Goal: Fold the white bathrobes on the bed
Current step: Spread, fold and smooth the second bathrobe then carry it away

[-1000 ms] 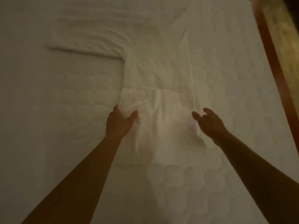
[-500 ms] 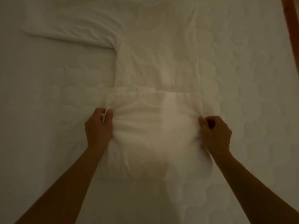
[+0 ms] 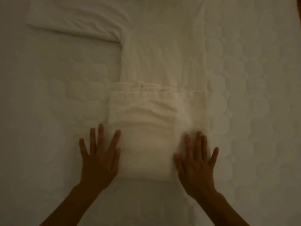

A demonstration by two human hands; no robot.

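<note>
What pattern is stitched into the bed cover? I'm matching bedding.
Rounded, cloud-like quilted shapes, white on white, across the quilted white bed cover; clearest in the head view.

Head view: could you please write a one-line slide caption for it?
Left hand and right hand flat, pressing the folded hem of a white bathrobe on a quilted bed.

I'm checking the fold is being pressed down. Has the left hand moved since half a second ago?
Yes. The left hand let go of the folded bathrobe edge, opened flat and slid toward the person, now nearer the fold's near corner.
</note>
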